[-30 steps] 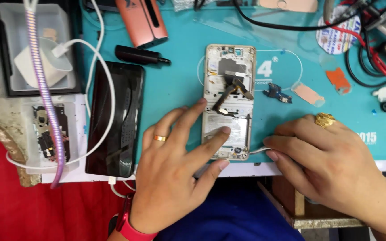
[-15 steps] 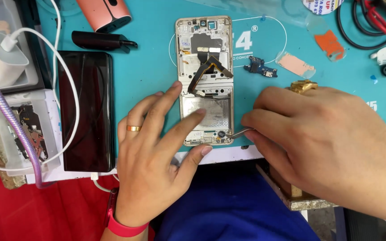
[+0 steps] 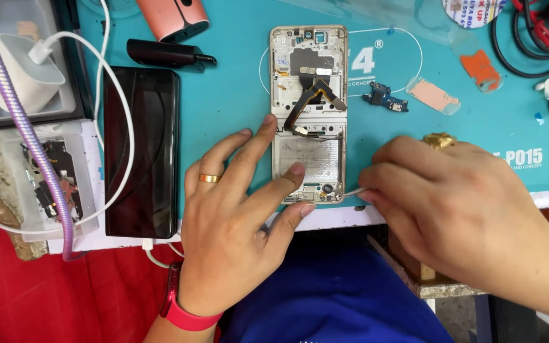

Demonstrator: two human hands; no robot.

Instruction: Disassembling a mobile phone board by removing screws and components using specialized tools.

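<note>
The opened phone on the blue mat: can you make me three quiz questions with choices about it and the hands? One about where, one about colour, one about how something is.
1. Where does the black phone lie, seen in the picture?
A. left of the opened phone
B. on top of it
C. right of it

2. What colour is the band on the left hand's wrist?
A. green
B. red
C. white

3. How is the opened phone?
A. closed up
B. folded shut
C. back off, inner parts showing

Answers:
1 A: it lies flat at the mat's left edge.
2 B: a red band circles the wrist.
3 C: inner parts and a cable show, while the right hand holds a thin metal tool at its lower edge.
</note>
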